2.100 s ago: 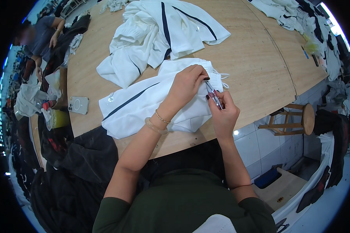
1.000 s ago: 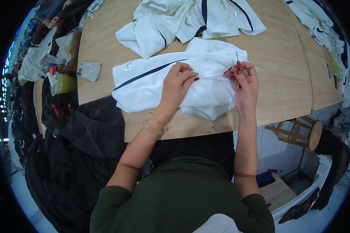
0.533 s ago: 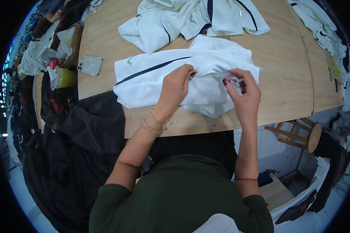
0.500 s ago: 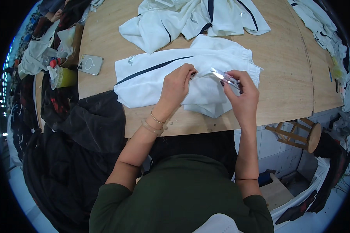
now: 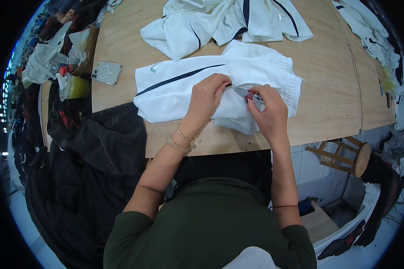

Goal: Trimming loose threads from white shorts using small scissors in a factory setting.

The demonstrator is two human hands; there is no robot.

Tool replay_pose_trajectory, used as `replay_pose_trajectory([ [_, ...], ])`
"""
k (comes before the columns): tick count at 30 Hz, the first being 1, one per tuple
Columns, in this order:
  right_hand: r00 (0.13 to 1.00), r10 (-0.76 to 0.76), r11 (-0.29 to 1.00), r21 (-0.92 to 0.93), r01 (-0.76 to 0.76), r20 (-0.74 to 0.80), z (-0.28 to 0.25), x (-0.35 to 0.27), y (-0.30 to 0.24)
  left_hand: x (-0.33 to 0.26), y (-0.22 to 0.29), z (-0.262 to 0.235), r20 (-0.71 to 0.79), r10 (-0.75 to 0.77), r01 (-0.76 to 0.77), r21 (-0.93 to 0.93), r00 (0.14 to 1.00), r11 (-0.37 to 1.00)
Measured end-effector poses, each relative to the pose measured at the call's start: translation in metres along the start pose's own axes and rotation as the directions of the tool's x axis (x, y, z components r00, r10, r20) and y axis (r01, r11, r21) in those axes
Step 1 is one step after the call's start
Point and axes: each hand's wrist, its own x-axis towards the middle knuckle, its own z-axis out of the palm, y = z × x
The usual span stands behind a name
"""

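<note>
White trousers (image 5: 170,103) with a dark stripe and a gathered elastic waistband lie flat in front of me. My left hand (image 5: 206,96) rests on them, thumb and forefinger pinched together at the cloth; whether they hold a fold or a thread is too small to tell. Between the thumb and fingers of my right hand (image 5: 271,112) is a pair of small metal thread snips (image 5: 243,92). Their tip points left, close to the left fingertips, and my fingers cover most of the handles.
More white garments (image 5: 220,22) with dark stripes are heaped at the table's far side. A phone (image 5: 106,72) and a cup of yellow drink (image 5: 78,88) are at left, above dark cloth (image 5: 110,139). A wooden stool (image 5: 362,159) stands at right, beyond the table (image 5: 323,103) edge.
My right hand has moved left and slightly down, bringing the snips close to my left fingertips. The left hand has shifted slightly right, still pinched.
</note>
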Motion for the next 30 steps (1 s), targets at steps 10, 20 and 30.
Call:
replay_pose_trajectory([
  [10,0.993,0.100,0.995,0.024,-0.101,0.061,-0.005,-0.002,-0.003,0.004,0.003,0.001,0.011,-0.196,0.191,-0.284,0.981,0.940],
  [20,0.923,0.332,0.917,0.161,-0.364,0.197,-0.025,-0.010,-0.012,-0.005,0.007,0.008,-0.066,-0.079,0.080,0.007,0.995,0.997],
  [30,0.996,0.017,0.995,0.101,-0.008,-0.086,-0.009,0.001,-0.012,0.006,0.015,-0.007,-0.111,0.142,-0.130,0.108,0.984,0.986],
])
